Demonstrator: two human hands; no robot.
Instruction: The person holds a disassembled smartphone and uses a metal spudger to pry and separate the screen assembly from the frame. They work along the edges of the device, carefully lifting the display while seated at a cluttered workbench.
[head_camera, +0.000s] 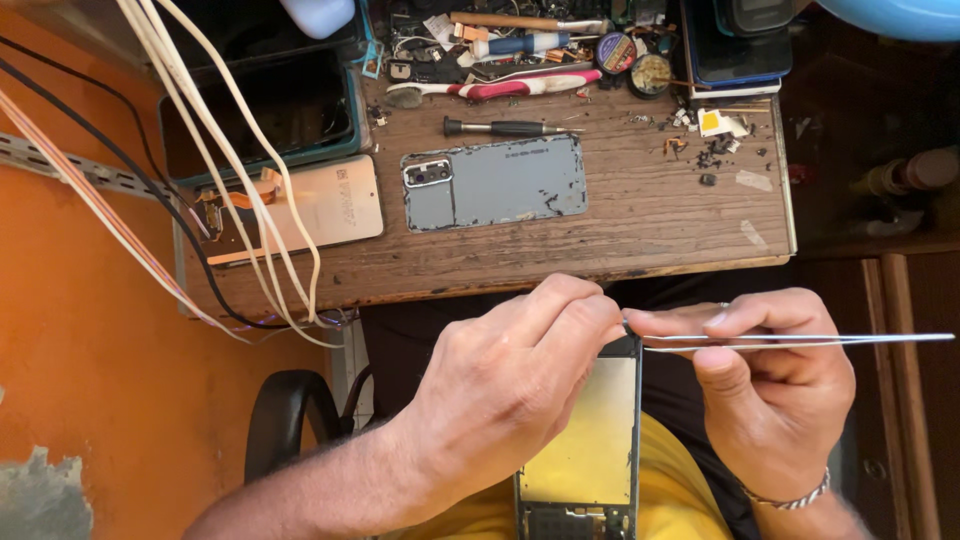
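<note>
Setting: worn wooden workbench (640, 215) against an orange wall (80, 350), seen from above, with the hands held below its near edge over the lap.
Left hand: the left hand (505, 385) is closed around the top edge of an opened phone frame (585, 450), fingers curled over its upper corner.
Right hand: the right hand (775, 390) pinches thin metal tweezers (800, 340), which lie level, their tips meeting the frame's top corner right beside the left fingertips; a bracelet (790, 497) circles the wrist.
Phone frame: upright in the lap, yellowish inner plate facing up, its lower end cut off by the picture's edge.
Bench, near: a grey-blue phone back cover (495, 182) with camera block lies flat; a dark screwdriver (495, 127) lies just behind it.
Bench, left: a pale phone panel (320, 205) with an orange flex cable, crossed by white cables (230, 150).
Bench, far: a red and white toothbrush (500, 88), small round tins (632, 62), scattered dark scraps (715, 155).
</note>
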